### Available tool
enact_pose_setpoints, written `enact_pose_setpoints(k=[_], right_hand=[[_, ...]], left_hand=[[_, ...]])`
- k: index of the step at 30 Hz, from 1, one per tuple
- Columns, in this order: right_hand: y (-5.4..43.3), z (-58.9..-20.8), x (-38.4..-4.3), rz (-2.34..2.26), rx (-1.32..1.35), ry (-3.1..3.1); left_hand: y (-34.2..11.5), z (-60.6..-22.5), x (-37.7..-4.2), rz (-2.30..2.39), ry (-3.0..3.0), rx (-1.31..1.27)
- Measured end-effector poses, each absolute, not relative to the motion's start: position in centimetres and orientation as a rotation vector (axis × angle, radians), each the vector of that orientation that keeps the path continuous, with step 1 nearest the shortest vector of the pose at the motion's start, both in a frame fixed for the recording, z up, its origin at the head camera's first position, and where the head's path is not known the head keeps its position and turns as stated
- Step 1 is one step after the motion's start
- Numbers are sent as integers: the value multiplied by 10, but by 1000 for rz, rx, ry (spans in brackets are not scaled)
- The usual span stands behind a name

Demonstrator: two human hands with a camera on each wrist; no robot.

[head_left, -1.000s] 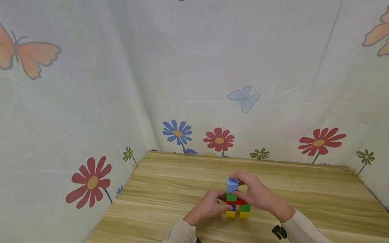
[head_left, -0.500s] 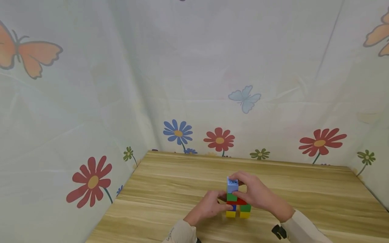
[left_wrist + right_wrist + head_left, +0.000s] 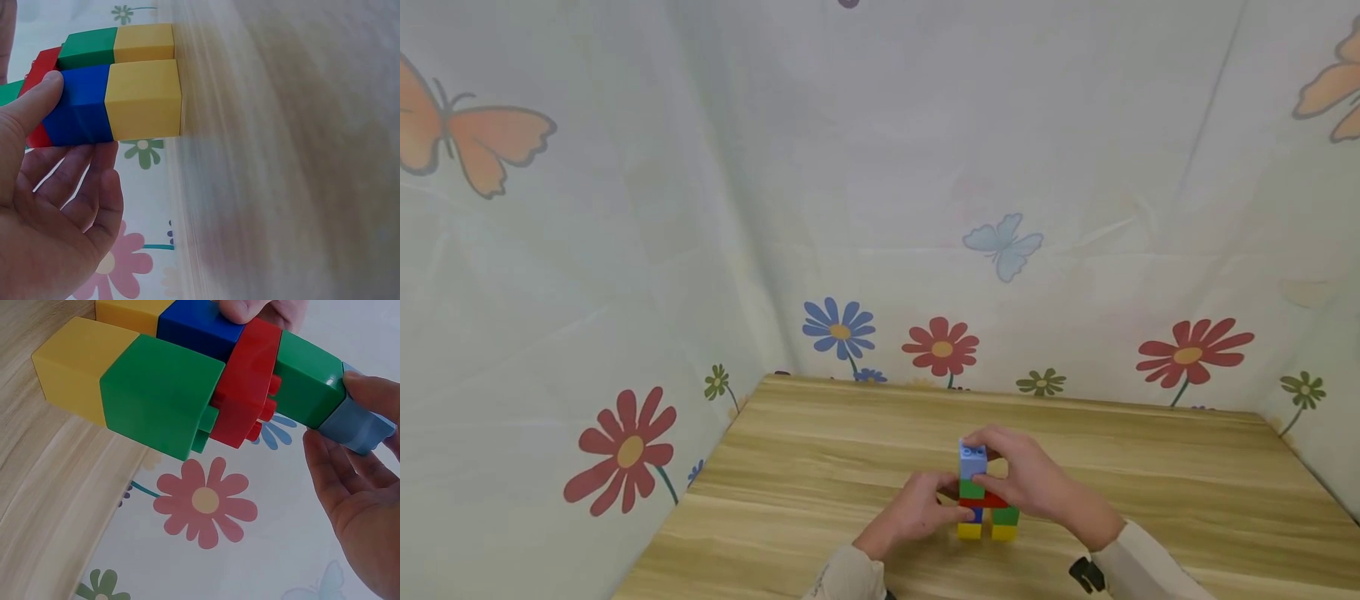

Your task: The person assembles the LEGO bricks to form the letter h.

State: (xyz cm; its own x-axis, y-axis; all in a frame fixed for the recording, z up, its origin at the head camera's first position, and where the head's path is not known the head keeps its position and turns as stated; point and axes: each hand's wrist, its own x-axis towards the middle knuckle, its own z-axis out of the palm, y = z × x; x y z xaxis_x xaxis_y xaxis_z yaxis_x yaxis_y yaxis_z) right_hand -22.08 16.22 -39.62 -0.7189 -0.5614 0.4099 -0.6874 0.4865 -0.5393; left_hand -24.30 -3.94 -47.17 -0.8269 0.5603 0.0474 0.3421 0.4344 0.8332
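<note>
A small structure of toy building bricks stands on the wooden table (image 3: 820, 450). Two short columns form its base: a blue brick (image 3: 81, 109) on a yellow brick (image 3: 144, 100), and a green brick (image 3: 159, 394) on another yellow brick (image 3: 81, 365). Over them lies a red brick (image 3: 247, 387), some of the lower green brick's studs showing beside it. An upper green brick (image 3: 309, 378) carries a light blue brick (image 3: 973, 465) at the top. My left hand (image 3: 917, 507) grips the blue brick, thumb in front. With thumb and fingers, my right hand (image 3: 1030, 473) pinches the light blue brick.
A pale curtain (image 3: 880, 167) printed with flowers and butterflies hangs behind the table and along its sides. A black clip (image 3: 1087, 574) sits by the right sleeve (image 3: 1150, 562).
</note>
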Motion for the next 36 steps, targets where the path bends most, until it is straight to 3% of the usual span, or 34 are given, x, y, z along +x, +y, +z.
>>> enact_pose_setpoints(k=[36], right_hand=[[166, -411, -223, 1154, 1075, -2502]], left_hand=[[-38, -474, -242, 1308, 2475, 754]])
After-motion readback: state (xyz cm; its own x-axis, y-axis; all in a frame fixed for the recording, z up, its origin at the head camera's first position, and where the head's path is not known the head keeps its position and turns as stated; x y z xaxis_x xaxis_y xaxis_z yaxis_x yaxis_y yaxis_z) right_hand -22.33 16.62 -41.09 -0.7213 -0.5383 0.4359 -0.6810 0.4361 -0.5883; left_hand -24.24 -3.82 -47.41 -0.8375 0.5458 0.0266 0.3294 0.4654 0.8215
